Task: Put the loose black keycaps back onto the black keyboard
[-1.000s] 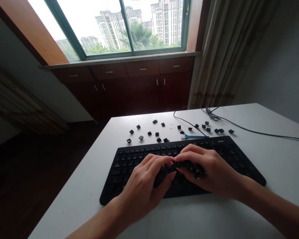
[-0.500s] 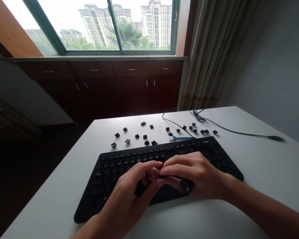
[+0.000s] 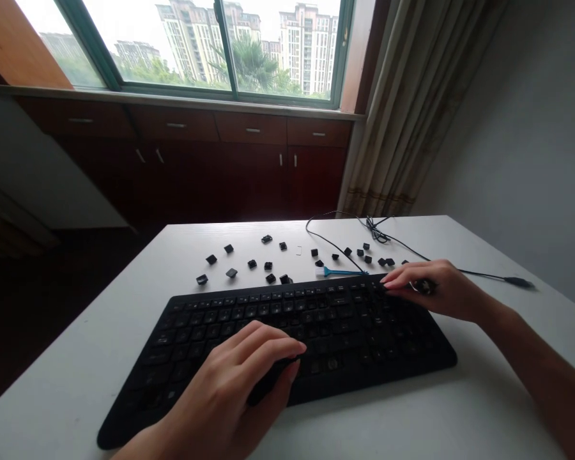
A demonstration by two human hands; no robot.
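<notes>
Resting left hand (image 3: 230,390), right hand (image 3: 441,287), on keyboard (image 3: 354,332)

A black keyboard (image 3: 345,332) is laid flat on the white counter (image 3: 508,358), keys facing up. Small black keycaps (image 3: 231,273) are scattered in a loose band beyond its far edge, some just beside it, most well apart.

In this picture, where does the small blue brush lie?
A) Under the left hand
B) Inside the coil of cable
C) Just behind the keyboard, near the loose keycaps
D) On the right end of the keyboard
C. The brush lies just behind the far edge of the keyboard, close to the keycaps.
</notes>
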